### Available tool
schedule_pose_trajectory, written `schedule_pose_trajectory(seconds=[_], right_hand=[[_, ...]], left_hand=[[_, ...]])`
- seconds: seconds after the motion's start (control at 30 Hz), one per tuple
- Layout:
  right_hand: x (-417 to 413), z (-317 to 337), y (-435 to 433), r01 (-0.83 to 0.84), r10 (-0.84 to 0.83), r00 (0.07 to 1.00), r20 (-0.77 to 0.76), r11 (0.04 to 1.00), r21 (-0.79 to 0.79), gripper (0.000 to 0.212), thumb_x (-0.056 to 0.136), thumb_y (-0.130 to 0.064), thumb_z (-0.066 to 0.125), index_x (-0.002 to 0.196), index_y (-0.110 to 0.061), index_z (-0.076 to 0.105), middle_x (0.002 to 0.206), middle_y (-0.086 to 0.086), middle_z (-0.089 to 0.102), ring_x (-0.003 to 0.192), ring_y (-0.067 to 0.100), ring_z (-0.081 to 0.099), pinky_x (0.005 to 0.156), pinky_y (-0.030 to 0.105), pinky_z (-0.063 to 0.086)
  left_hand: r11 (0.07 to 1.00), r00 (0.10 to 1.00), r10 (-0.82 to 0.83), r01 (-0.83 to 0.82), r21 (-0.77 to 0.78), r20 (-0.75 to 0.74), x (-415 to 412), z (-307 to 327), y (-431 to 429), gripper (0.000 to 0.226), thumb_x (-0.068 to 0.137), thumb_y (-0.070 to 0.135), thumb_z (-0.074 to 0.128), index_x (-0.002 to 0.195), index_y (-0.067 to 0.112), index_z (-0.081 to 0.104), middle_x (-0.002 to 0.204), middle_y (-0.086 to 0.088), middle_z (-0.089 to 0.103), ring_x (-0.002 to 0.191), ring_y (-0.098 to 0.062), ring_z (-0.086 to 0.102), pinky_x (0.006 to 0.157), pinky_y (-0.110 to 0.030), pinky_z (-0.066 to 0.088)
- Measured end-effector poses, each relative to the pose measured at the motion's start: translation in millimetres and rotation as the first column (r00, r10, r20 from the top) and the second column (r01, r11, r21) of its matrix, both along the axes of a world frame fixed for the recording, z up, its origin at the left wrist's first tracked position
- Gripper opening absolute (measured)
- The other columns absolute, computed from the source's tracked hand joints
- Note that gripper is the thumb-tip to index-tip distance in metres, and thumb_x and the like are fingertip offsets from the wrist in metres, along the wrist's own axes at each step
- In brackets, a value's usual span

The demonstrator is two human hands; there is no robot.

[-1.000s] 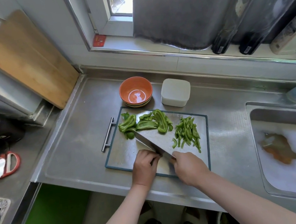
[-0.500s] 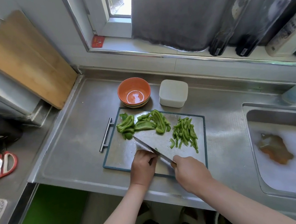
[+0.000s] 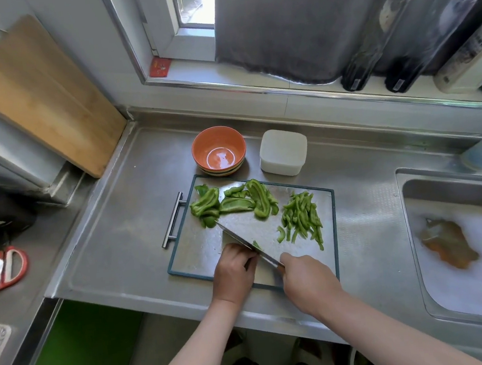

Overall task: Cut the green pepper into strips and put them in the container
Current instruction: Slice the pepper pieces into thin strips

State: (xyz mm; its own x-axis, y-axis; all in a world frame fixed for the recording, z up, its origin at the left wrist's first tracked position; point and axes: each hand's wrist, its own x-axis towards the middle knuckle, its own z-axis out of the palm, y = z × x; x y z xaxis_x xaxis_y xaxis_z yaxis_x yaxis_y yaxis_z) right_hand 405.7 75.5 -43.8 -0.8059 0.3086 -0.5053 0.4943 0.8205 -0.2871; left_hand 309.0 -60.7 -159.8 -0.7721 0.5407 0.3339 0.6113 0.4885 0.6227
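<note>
An orange bowl [image 3: 218,152] stood on the worktop [image 3: 115,240]; a wooden board [image 3: 37,96] leaned at the left wall; foam filled the sink [image 3: 442,188].

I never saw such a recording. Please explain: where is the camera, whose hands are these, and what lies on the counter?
There is no machine here. A person wears one camera on the head, so the picture looks down at their own two hands. The right hand grips a knife; the left hand is curled beside the blade, and whatever lies under it is hidden. On the cutting board lie large pepper pieces and cut strips. Behind it stand an orange bowl and a white container. A sink is on the right.
</note>
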Motion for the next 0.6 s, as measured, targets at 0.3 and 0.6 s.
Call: schedule_pose_trajectory(seconds=[0.3, 0.6], right_hand=[[-22, -15, 7, 0.073, -0.071, 0.997, 0.022, 0.991, -0.114, 0.015, 0.099, -0.017, 0.040, 0.097, -0.015, 0.055, 0.090, 0.007, 0.060, 0.080, 0.029, 0.056, 0.066, 0.035, 0.045], [-5, -6, 30, 0.129, -0.124, 0.992, 0.038, 0.978, -0.162, 0.024, 0.102, -0.030, 0.042, 0.085, -0.021, 0.056, 0.083, 0.000, 0.062, 0.074, 0.020, 0.057, 0.059, 0.031, 0.040]], left_hand=[[0.999, 0.999, -0.042, 0.042, -0.005, 0.008, -3, 4, 0, 0.017, 0.072, 0.000, 0.082, 0.076, 0.013, 0.073, 0.080, 0.002, 0.067, 0.081, -0.017, 0.059, 0.070, -0.020, 0.046], [0.998, 0.998, -0.035, 0.037, -0.050, 0.048, -8, 8, 6, 0.015, 0.075, 0.005, 0.081, 0.077, 0.016, 0.070, 0.078, 0.005, 0.064, 0.079, -0.016, 0.055, 0.068, -0.022, 0.047]])
